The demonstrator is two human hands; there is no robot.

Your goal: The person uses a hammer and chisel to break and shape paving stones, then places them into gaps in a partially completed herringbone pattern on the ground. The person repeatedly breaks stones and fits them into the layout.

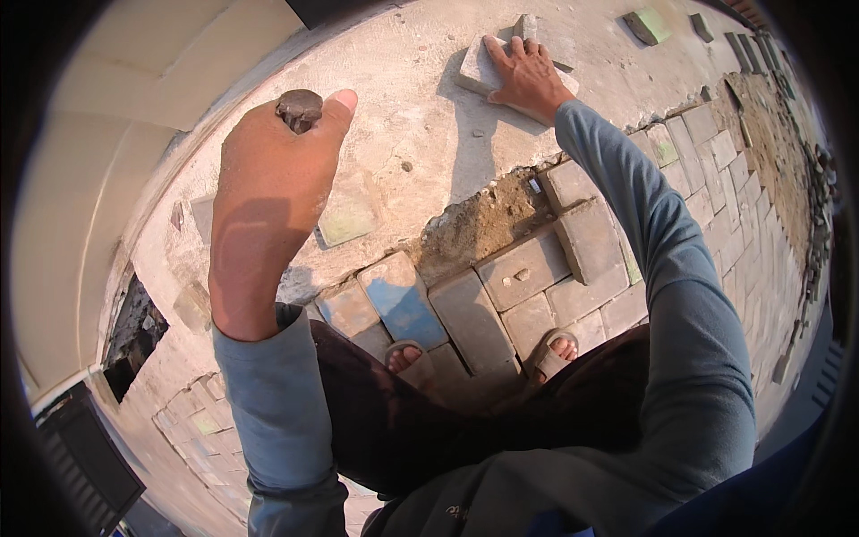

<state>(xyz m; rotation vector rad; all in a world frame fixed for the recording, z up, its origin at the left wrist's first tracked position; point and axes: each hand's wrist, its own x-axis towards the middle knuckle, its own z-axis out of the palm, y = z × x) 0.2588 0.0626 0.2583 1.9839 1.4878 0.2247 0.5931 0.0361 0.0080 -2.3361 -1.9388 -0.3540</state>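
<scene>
My left hand is raised close to the camera, fingers closed round a tool whose dark rounded handle end sticks out above the thumb; the tool's other end is hidden behind the hand. My right hand reaches forward and lies flat on a grey paving block resting on the concrete strip. Below it a gap of bare sandy soil opens between the concrete and the laid pavers. I squat with both sandalled feet on the pavers.
Loose blocks lie at the far edge of the concrete, one greenish. A green-tinted paver and a blue-stained one sit near my left. A dark hole opens at the left. Paved ground runs to the right, beside rubble.
</scene>
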